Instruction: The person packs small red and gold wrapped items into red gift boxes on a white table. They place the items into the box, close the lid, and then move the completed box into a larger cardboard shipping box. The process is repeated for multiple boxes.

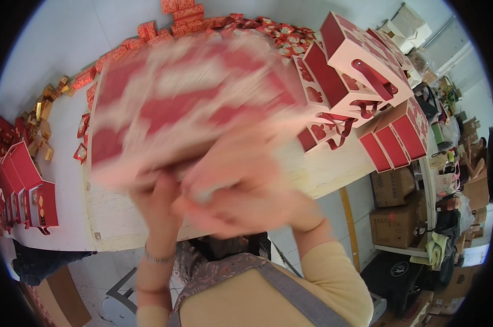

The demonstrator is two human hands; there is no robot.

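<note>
A large gift box [181, 102] with a red and cream pattern is tilted up before me, strongly blurred by motion. My left hand [160, 200] grips its near lower edge, close to a dark red part that may be a strap. The left fingers are partly hidden behind that edge. Across the front of the box is my right hand [246, 192], with curled fingers close to the left hand. Blur hides whether the right hand grips the strap or the edge.
Pink and red gift boxes with ribbon handles [365, 69] are stacked at the right of the wooden table [328, 163]. Red packets [291, 41] and small red boxes [115, 55] line the back. Gold boxes [44, 126] and an open red box [42, 200] stand left. Cartons [393, 225] sit under a right-hand shelf.
</note>
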